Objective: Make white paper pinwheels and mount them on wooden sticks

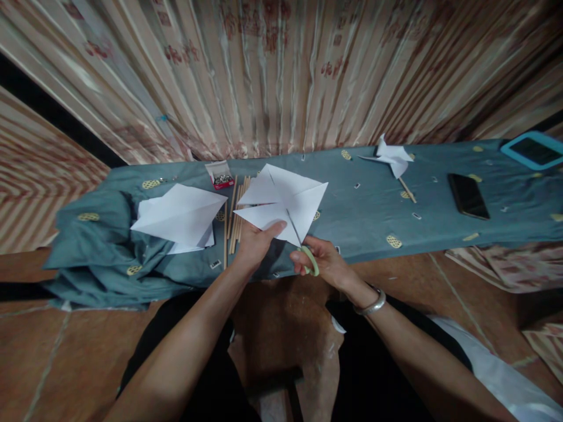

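My left hand point(257, 245) pinches a square white sheet of paper point(303, 196) by its near edge, thumb on top. Slits run inward from the sheet's left and far sides. My right hand point(323, 262) is closed round the light green handles of a pair of scissors point(311, 261). Their blades lie at the slit that enters from the sheet's near corner. Beneath and left of the sheet are several thin wooden sticks point(233, 225). Left of them lies a stack of white paper sheets point(180, 212).
A small open box of metal pins point(222, 177) stands behind the sticks. To the right lie a paper pinwheel on a stick point(393, 158), a black phone point(468, 195) and a blue-framed tablet point(534, 149). A patterned green cloth point(369, 217) covers the narrow table; curtains point(281, 76) hang behind.
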The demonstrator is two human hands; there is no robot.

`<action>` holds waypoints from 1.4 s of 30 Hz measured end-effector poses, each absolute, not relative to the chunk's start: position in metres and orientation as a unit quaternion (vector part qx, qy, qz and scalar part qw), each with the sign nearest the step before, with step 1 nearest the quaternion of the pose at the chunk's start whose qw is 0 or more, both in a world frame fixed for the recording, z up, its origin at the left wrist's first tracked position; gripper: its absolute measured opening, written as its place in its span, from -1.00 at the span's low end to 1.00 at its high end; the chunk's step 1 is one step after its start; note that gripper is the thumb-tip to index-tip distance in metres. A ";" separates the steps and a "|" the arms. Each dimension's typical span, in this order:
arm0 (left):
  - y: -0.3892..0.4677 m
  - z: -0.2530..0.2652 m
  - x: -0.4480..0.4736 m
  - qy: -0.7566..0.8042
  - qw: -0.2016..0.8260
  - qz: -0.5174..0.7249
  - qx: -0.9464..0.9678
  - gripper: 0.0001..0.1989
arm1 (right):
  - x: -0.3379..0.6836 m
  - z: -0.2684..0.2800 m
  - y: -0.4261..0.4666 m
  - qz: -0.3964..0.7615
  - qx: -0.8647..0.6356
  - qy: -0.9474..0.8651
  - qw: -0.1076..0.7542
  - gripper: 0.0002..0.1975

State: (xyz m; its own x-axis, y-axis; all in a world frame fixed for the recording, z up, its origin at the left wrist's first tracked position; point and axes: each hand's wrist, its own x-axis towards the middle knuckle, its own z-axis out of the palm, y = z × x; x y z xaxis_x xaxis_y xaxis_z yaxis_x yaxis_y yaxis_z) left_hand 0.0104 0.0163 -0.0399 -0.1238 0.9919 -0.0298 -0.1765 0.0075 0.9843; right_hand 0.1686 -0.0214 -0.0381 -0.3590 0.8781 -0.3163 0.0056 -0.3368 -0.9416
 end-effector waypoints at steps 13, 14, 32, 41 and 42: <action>0.014 -0.037 0.010 0.486 0.515 0.557 0.434 -0.73 | 0.168 -0.039 -0.021 0.669 -0.472 -0.471 0.329 -0.58; 0.014 -0.038 0.010 0.487 0.515 0.556 0.434 -0.73 | 0.168 -0.039 -0.021 0.668 -0.472 -0.471 0.330 -0.58; 0.015 -0.040 0.010 0.484 0.530 0.548 0.428 -0.68 | 0.165 -0.035 -0.020 0.678 -0.480 -0.445 0.334 -0.56; 0.015 -0.039 0.010 0.487 0.524 0.552 0.428 -0.67 | 0.164 -0.038 -0.019 0.674 -0.482 -0.447 0.338 -0.56; 0.015 -0.039 0.010 0.484 0.524 0.554 0.428 -0.67 | 0.164 -0.038 -0.019 0.673 -0.482 -0.448 0.337 -0.56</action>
State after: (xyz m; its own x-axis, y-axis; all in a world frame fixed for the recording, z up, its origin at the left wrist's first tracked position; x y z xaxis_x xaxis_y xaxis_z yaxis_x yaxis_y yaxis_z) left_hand 0.0097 0.0148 -0.0391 -0.0833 0.9960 -0.0331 -0.1657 0.0189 0.9860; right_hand 0.1642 -0.0187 -0.0377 -0.3077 0.8858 -0.3474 -0.0211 -0.3713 -0.9283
